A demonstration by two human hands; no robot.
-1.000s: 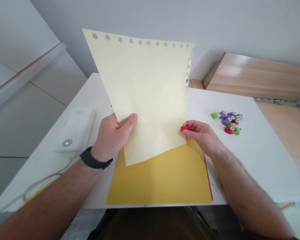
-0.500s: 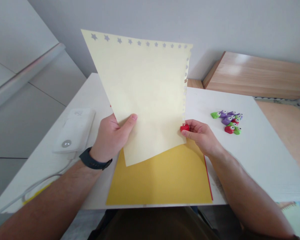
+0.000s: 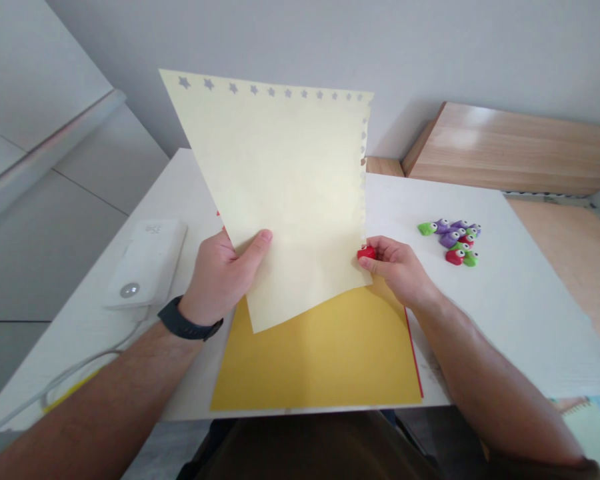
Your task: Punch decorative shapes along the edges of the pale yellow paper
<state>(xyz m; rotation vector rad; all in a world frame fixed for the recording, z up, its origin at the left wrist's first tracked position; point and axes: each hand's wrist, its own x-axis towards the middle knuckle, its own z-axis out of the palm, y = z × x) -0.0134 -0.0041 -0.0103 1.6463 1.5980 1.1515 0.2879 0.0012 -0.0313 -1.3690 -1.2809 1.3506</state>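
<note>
A cream sheet of paper (image 3: 290,187) stands tilted up in front of me, with star-shaped holes along its top edge and more small holes down its right edge. My left hand (image 3: 230,267), with a dark band on the wrist, grips the sheet's left side, thumb on the front and fingers hidden behind. Pinched in my right hand (image 3: 397,267) is a small red craft punch (image 3: 366,253) at the lower right edge of the paper. Below lies a yellow sheet (image 3: 315,367) with a thin red edge showing on its right.
Several small green, purple and red pieces with eyes (image 3: 450,238) are clustered on the white table (image 3: 510,300) to the right. A white device (image 3: 147,263) with a cable sits at left. A wooden box-like panel (image 3: 510,147) stands at the back right.
The paper's upper part has shifted slightly left and down in view. Both hands keep their holds, and the red punch stays at the right edge.
</note>
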